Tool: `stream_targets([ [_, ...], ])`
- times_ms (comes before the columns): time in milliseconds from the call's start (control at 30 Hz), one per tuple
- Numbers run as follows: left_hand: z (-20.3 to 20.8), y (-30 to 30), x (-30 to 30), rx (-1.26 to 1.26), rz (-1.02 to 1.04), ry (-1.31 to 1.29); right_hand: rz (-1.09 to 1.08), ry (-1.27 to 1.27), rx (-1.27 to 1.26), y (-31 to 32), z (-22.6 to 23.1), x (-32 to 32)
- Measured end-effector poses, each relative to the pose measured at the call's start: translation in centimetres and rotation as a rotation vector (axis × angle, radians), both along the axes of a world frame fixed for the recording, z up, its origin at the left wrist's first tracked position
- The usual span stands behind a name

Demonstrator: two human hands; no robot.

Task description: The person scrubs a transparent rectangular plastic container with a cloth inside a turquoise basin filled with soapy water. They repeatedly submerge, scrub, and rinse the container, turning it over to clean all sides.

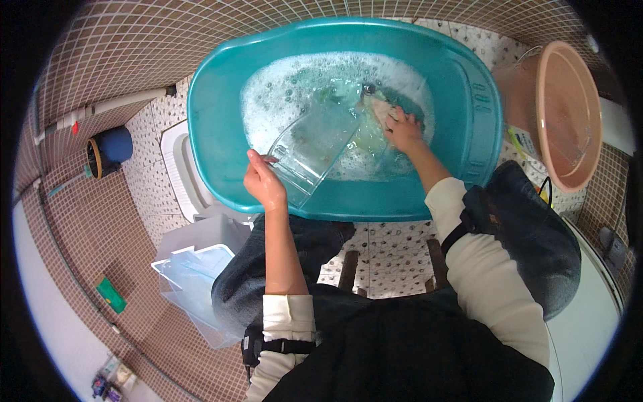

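A large teal tub [479, 134] in front of me holds foamy, cloudy water. My left hand [264, 184] grips the near left edge of a clear plastic container [311, 144], its thumb up and its other fingers partly hidden. The container is tilted, and its far end dips into the suds. At the right of the water, my right hand [404, 132] is closed over a wet, pale cloth [382, 109], close to the container's far end. Part of the cloth is lost under water and foam.
Several clear plastic pieces [201, 268] lean by a grey bin [214, 234] at my left knee. A white squat toilet [175, 164] lies left of the tub, with a blue bin [115, 145] beyond. To the right stands a pinkish bucket [546, 120]. Stool legs [348, 269] show below.
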State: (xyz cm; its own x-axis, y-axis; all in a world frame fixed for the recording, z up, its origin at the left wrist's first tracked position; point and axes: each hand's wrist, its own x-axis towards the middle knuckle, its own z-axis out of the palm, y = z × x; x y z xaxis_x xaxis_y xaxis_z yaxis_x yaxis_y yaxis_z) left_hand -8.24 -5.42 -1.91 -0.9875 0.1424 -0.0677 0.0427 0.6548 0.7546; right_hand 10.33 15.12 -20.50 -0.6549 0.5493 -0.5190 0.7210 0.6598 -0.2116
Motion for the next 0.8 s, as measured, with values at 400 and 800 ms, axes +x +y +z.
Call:
stream_targets([
  [400, 0.8, -0.3, -1.0, -0.230, -0.044, -0.009, -0.390, 0.999, -0.992, -4.9, 13.8, -5.4],
  [800, 0.0, -0.1, 0.4, 0.065, -0.151, 0.027, 0.088, 0.966, -0.335, -6.8, 17.8, -8.9],
])
